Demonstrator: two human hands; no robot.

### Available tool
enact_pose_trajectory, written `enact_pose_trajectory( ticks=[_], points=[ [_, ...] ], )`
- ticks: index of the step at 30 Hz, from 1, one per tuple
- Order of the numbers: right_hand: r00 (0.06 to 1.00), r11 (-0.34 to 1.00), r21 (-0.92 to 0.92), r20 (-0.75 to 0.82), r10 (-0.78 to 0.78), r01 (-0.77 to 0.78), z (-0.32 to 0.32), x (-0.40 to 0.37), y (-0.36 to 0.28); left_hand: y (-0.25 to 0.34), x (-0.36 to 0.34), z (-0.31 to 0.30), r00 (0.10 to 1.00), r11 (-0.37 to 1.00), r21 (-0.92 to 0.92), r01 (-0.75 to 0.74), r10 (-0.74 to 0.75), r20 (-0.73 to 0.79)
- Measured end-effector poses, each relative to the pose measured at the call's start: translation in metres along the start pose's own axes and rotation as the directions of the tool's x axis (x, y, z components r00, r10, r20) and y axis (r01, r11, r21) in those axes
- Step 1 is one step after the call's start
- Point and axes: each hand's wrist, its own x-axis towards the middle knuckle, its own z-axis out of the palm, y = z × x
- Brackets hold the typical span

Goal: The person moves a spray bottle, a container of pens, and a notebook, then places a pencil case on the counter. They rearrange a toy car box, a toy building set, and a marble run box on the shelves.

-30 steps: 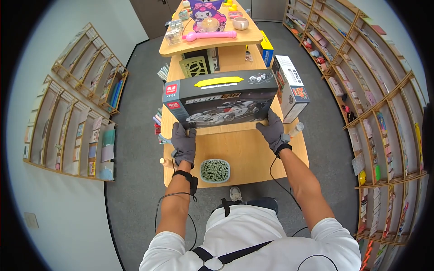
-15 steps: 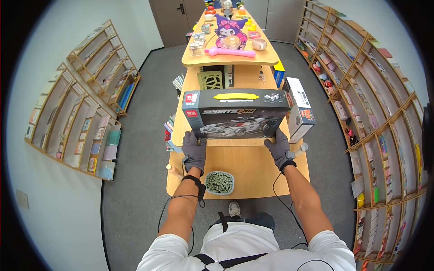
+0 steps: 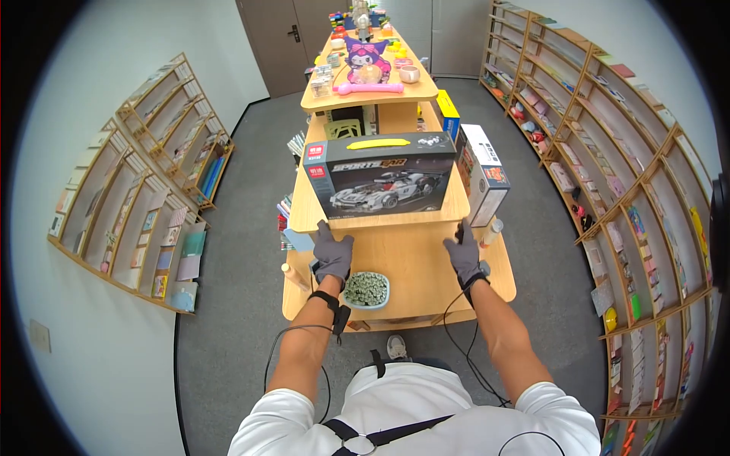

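Note:
A dark sports car toy box (image 3: 384,178) with a yellow handle stands upright on the middle tier (image 3: 365,222) of the wooden display stand. My left hand (image 3: 332,252), in a grey glove, is just below the box's left front corner, fingers apart and holding nothing. To the right, my gloved right hand (image 3: 464,251) is also off the box, with its fingers spread near the tier's right edge. A light-blue pot with a small green plant (image 3: 366,290) sits on the lowest tier beside my left wrist.
A white-and-dark box (image 3: 483,173) stands right of the stand, with a small bottle (image 3: 494,230) nearby. A cream bottle (image 3: 293,275) is at the left. The top tier bears a purple cartoon figure (image 3: 368,59) and a pink wand (image 3: 370,89). Shelves (image 3: 635,190) line the right wall.
Both hands have let go of the sports car box and drawn back from it. The box now rests on the middle tier, and the view has shifted slightly.

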Motion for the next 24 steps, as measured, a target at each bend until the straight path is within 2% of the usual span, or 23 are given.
enact_pose_trajectory(
  ticks=[3,4,5,6,7,8,10,11,13,14,15,16,17,18,19,20,21,22,24],
  points=[
    [0.986,0.981,-0.158,0.102,0.129,-0.111,-0.035,-0.088,0.032,0.015,-0.051,-0.013,0.988,0.980,-0.148,0.133,-0.119,0.101],
    [0.973,0.957,-0.263,0.158,0.168,-0.123,-0.053,-0.125,0.042,0.018,-0.075,-0.016,0.988,0.981,-0.146,0.129,-0.116,0.099],
    [0.955,0.924,-0.361,0.207,0.213,-0.128,-0.073,-0.164,0.047,0.019,-0.104,-0.019,0.987,0.981,-0.177,0.076,-0.048,0.155],
    [0.916,0.834,-0.528,0.232,0.326,-0.163,-0.088,-0.204,0.046,0.016,-0.131,-0.027,0.976,0.978,-0.206,0.023,0.022,0.215],
    [0.874,0.825,-0.544,0.315,0.370,-0.153,-0.105,-0.244,0.115,0.020,-0.155,-0.045,0.934,0.955,-0.274,0.114,-0.009,0.357],
    [0.670,0.601,-0.779,0.351,0.654,-0.178,-0.126,-0.279,0.089,0.023,-0.176,-0.060,0.869,0.921,-0.325,0.213,-0.026,0.495],
    [0.442,0.556,-0.831,0.508,0.740,0.023,-0.159,-0.371,0.161,-0.006,-0.223,-0.083,0.826,0.920,-0.325,0.220,0.001,0.564],
    [0.404,0.584,-0.810,0.550,0.731,0.046,-0.175,-0.422,0.178,0.000,-0.241,-0.113,0.803,0.952,-0.237,0.193,-0.015,0.596],
    [0.261,0.524,-0.851,0.511,0.819,0.025,-0.205,-0.508,0.194,-0.064,-0.293,-0.141,0.786,0.938,-0.139,0.317,-0.178,0.592],
    [0.253,0.505,-0.862,0.499,0.829,0.045,-0.220,-0.554,0.207,-0.094,-0.319,-0.156,0.770,0.921,-0.094,0.379,-0.257,0.584],
    [0.249,0.491,-0.869,0.491,0.835,0.067,-0.225,-0.592,0.220,-0.126,-0.343,-0.181,0.783,0.928,-0.034,0.370,-0.293,0.548],
    [0.242,0.501,-0.864,0.497,0.833,0.052,-0.223,-0.614,0.228,-0.151,-0.367,-0.208,0.735,0.945,0.134,0.300,-0.318,0.599],
    [0.164,0.503,-0.860,0.510,0.845,0.084,-0.221,-0.633,0.237,-0.178,-0.392,-0.237,0.684,0.934,0.289,0.210,-0.352,0.639],
    [0.085,0.506,-0.855,0.516,0.852,0.117,-0.218,-0.650,0.241,-0.225,-0.411,-0.256,0.353,0.809,0.496,-0.316,-0.385,0.853],
    [0.007,0.509,-0.847,0.516,0.857,0.154,-0.213,-0.662,0.244,-0.259,-0.441,-0.283,0.160,0.797,0.423,-0.432,-0.394,0.905],
    [0.105,0.495,-0.868,0.495,0.862,0.030,-0.203,-0.666,0.241,-0.287,-0.468,-0.309,-0.040,0.798,0.313,-0.514,-0.387,0.921],
    [0.203,0.479,-0.873,0.454,0.868,-0.094,-0.192,-0.658,0.234,-0.300,-0.488,-0.330,-0.095,0.817,0.304,-0.489,-0.397,0.913],
    [0.206,0.472,-0.876,0.446,0.871,-0.097,-0.180,-0.641,0.221,-0.307,-0.499,-0.343,-0.049,0.837,0.356,-0.415,-0.412,0.910],
    [0.440,0.541,-0.804,0.404,0.802,-0.247,-0.151,-0.586,0.186,-0.324,-0.520,-0.352,0.082,0.865,0.406,-0.294,-0.400,0.913]
  ],
)
